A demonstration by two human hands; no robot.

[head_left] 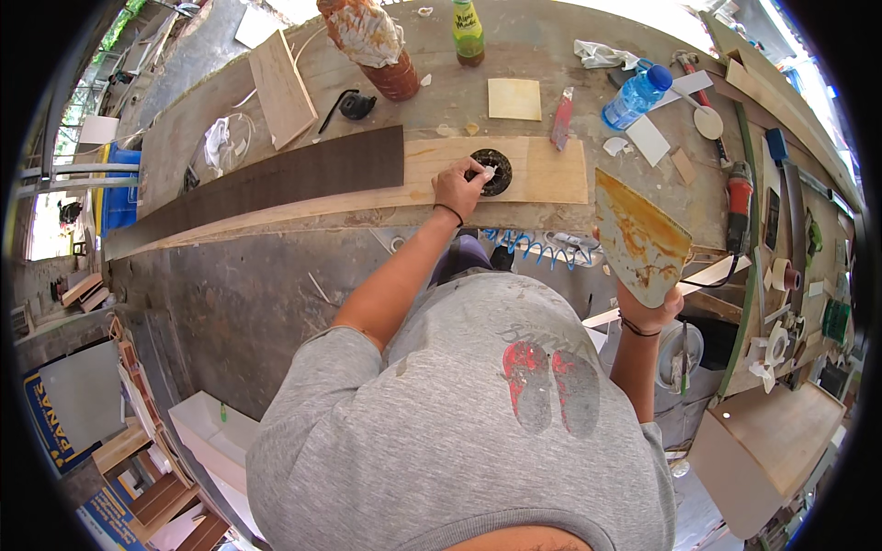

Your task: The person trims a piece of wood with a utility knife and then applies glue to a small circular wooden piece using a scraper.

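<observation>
My left hand (459,191) is closed in a pinch over a small whitish scrap (490,172). It is at a round black tin (497,185) with dark contents, which stands on a pale wooden board (549,174). I cannot tell whether the scrap touches the contents. A long dark brown strip (312,174) lies over the left part of that board. On the right, my right hand (654,310) grips a flat, tapered plate (643,241) by its lower narrow end. Yellow-brown smears cover much of the plate's face, and it is held just off the bench's front edge.
On the workbench (432,101) are a blue-capped bottle (634,99), a green-labelled bottle (469,35), a brown container (390,69), a black tape measure (356,105) and a pinkish-red stick (562,119). A red power tool (739,207) lies at the right, its cord hanging near my right hand.
</observation>
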